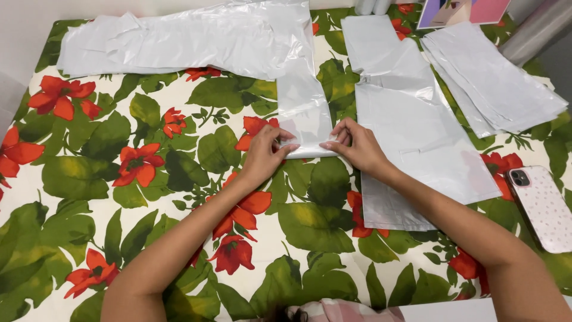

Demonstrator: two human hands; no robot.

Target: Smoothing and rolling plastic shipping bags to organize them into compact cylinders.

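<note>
Two hands are set close together at the middle of the bench, which is covered by a cloth of red flowers and green leaves. The left hand and right hand are pinched with their fingertips on the near edge of a narrow clear plastic strip; a fold or crease along that edge seems to be in hand, and an even press across the width would be called for. To the right a phone lies, with flat plastic sheets beside it; farther off, a long crumpled sheet and a stack are laid.
</note>
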